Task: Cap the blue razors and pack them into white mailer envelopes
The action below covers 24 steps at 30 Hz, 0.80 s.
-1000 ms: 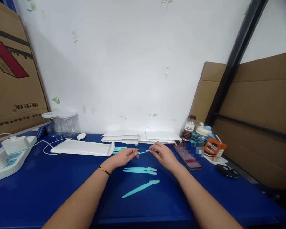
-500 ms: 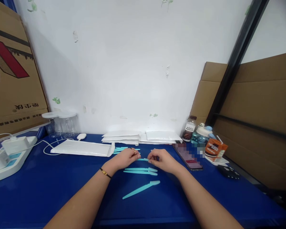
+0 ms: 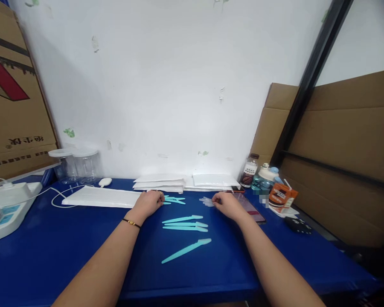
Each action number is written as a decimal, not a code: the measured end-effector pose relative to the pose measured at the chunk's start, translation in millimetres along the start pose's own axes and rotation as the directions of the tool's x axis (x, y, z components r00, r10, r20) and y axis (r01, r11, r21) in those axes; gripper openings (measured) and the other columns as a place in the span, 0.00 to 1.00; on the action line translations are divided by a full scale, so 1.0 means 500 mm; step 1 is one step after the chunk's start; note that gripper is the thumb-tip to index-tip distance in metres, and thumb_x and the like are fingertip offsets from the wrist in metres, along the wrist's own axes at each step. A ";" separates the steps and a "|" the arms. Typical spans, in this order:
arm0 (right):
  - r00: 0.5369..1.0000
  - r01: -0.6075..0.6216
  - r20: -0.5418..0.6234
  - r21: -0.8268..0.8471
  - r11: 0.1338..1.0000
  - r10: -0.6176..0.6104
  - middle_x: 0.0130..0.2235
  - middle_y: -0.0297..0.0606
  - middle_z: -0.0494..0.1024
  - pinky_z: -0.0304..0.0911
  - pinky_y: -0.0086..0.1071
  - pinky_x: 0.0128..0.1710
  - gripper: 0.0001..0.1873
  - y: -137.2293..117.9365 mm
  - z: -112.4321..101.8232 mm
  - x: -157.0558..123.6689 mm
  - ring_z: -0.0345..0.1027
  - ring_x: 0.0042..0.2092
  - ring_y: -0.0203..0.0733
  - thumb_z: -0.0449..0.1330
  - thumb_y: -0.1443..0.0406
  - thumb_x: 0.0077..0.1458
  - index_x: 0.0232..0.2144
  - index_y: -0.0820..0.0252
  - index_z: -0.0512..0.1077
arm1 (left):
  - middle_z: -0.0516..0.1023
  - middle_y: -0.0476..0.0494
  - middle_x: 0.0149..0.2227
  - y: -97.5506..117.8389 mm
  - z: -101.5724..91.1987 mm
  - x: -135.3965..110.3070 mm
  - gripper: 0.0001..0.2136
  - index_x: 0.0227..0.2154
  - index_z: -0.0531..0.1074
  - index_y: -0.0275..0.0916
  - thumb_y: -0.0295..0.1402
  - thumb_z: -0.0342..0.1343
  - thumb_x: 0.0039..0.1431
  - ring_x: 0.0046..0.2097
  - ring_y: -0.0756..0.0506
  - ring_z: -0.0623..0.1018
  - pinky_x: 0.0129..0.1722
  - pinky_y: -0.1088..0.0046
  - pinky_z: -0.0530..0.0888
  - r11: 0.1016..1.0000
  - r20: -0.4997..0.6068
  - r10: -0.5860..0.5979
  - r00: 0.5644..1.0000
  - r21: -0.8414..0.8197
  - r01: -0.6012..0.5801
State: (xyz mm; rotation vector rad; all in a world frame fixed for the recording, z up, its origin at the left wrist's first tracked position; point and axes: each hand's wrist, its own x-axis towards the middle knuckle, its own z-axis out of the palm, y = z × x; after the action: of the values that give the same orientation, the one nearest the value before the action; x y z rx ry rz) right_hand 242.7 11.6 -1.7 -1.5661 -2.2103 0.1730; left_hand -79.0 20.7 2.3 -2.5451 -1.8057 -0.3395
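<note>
My left hand (image 3: 149, 203) is closed at the left end of a small pile of turquoise eyebrow razors (image 3: 176, 199), its fingertips pinching the end of one. Beside a little heap of translucent plastic blade caps (image 3: 206, 201), my right hand (image 3: 226, 205) has thumb and fingers pressed together; what lies between them is hidden. Between my forearms several turquoise razors lie on the blue table. Three are in a close row, the topmost razor (image 3: 183, 219) slightly tilted. Nearer to me a single razor (image 3: 186, 251) lies slanted, blade end to the right.
White padded envelopes (image 3: 160, 182) are stacked along the wall, and another envelope (image 3: 102, 198) lies left. A phone (image 3: 254, 213), bottles (image 3: 250, 171) and an orange drink carton (image 3: 282, 197) stand or lie right. Clear jars (image 3: 87, 167) and a power strip (image 3: 22, 213) are on the left.
A razor that was between both hands now lies at the top of the row. My left hand has moved left to the razor pile, my right hand right to the caps.
</note>
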 end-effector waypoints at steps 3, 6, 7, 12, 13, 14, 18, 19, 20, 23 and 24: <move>0.999 0.037 0.027 -0.022 0.999 -0.036 0.33 0.39 0.75 0.57 0.27 0.33 0.06 0.001 0.013 0.001 0.67 0.33 0.38 0.57 0.68 0.46 0.29 0.60 0.74 | 0.78 0.47 0.32 0.001 -0.001 0.000 0.06 0.29 0.72 0.42 0.30 0.50 0.53 0.35 0.46 0.75 0.33 0.74 0.63 1.000 -0.010 0.012 1.000 -0.005 -0.012; 0.998 0.064 0.032 -0.059 0.996 -0.062 0.32 0.39 0.74 0.56 0.26 0.32 0.05 -0.005 0.026 0.004 0.66 0.32 0.37 0.57 0.69 0.46 0.27 0.61 0.72 | 0.77 0.46 0.34 0.005 -0.003 -0.001 0.08 0.30 0.72 0.41 0.31 0.46 0.56 0.36 0.45 0.75 0.35 0.72 0.63 0.999 -0.033 0.029 0.999 -0.012 -0.029; 0.998 0.067 0.025 -0.071 0.995 -0.066 0.32 0.38 0.73 0.55 0.26 0.31 0.04 -0.007 0.030 0.004 0.65 0.31 0.36 0.56 0.69 0.46 0.26 0.61 0.72 | 0.77 0.45 0.34 0.008 -0.003 -0.001 0.09 0.31 0.71 0.41 0.31 0.45 0.57 0.36 0.45 0.75 0.36 0.72 0.64 0.999 -0.041 0.032 0.999 -0.013 -0.032; 0.995 0.077 0.055 0.075 0.994 -0.081 0.29 0.35 0.72 0.55 0.25 0.27 0.03 -0.015 0.052 0.005 0.64 0.29 0.34 0.58 0.70 0.42 0.25 0.61 0.70 | 0.74 0.45 0.34 0.036 -0.001 -0.005 0.11 0.33 0.67 0.40 0.35 0.40 0.60 0.35 0.47 0.73 0.35 0.74 0.65 0.968 -0.100 0.072 0.992 -0.232 -0.093; 0.993 0.076 0.079 0.140 0.987 -0.087 0.28 0.35 0.71 0.55 0.24 0.27 0.04 -0.015 0.055 0.005 0.64 0.28 0.34 0.59 0.70 0.42 0.26 0.61 0.70 | 0.74 0.46 0.33 0.043 0.000 -0.007 0.11 0.33 0.66 0.40 0.36 0.39 0.61 0.34 0.47 0.73 0.34 0.74 0.65 0.940 -0.086 0.086 0.993 -0.324 -0.110; 0.991 0.071 0.100 0.197 0.978 -0.092 0.28 0.34 0.71 0.55 0.24 0.26 0.04 -0.015 0.058 0.005 0.64 0.28 0.34 0.59 0.70 0.42 0.27 0.61 0.70 | 0.73 0.47 0.32 0.051 0.002 -0.009 0.12 0.33 0.65 0.40 0.38 0.38 0.61 0.32 0.48 0.72 0.33 0.75 0.66 0.903 -0.057 0.100 0.993 -0.413 -0.115; 0.986 0.045 0.142 0.303 0.952 -0.092 0.25 0.32 0.70 0.55 0.24 0.25 0.04 -0.013 0.063 0.006 0.63 0.26 0.33 0.59 0.69 0.43 0.27 0.61 0.70 | 0.69 0.51 0.28 0.075 0.008 -0.015 0.15 0.35 0.63 0.41 0.44 0.37 0.61 0.27 0.51 0.69 0.28 0.77 0.65 0.818 0.041 0.135 0.990 -0.568 -0.089; 0.984 0.042 0.150 0.312 0.949 -0.093 0.25 0.32 0.70 0.55 0.24 0.25 0.03 -0.013 0.062 0.006 0.63 0.26 0.33 0.59 0.70 0.44 0.26 0.61 0.70 | 0.68 0.52 0.27 0.079 0.007 -0.016 0.15 0.35 0.63 0.41 0.44 0.37 0.61 0.27 0.51 0.68 0.28 0.77 0.65 0.820 0.034 0.143 0.989 -0.564 -0.100; 0.983 0.038 0.159 0.321 0.946 -0.093 0.25 0.32 0.70 0.55 0.24 0.25 0.03 -0.013 0.062 0.007 0.63 0.26 0.33 0.59 0.70 0.44 0.26 0.61 0.70 | 0.67 0.52 0.26 0.083 0.006 -0.016 0.16 0.35 0.64 0.41 0.45 0.37 0.61 0.27 0.50 0.67 0.29 0.77 0.64 0.825 0.025 0.153 0.988 -0.554 -0.113; 0.981 0.013 0.177 0.343 0.939 -0.079 0.25 0.32 0.71 0.56 0.24 0.25 0.06 -0.012 0.060 0.009 0.63 0.26 0.33 0.59 0.70 0.44 0.29 0.61 0.71 | 0.69 0.50 0.29 0.094 -0.004 -0.018 0.17 0.34 0.66 0.40 0.45 0.37 0.60 0.31 0.49 0.67 0.33 0.76 0.64 0.816 0.036 0.197 0.980 -0.559 -0.144; 0.979 0.005 0.189 0.346 0.938 -0.075 0.26 0.32 0.71 0.56 0.24 0.25 0.07 -0.012 0.059 0.010 0.63 0.26 0.33 0.59 0.70 0.44 0.30 0.61 0.71 | 0.70 0.49 0.31 0.097 -0.008 -0.019 0.18 0.33 0.67 0.40 0.45 0.37 0.60 0.33 0.49 0.68 0.35 0.76 0.65 0.806 0.053 0.216 0.975 -0.573 -0.147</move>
State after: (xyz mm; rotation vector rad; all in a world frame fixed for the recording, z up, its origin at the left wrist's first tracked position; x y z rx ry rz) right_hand 224.0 18.1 -25.1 -1.3574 -2.2063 0.6942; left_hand -37.3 -5.0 10.7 -3.1610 -1.6587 -0.8594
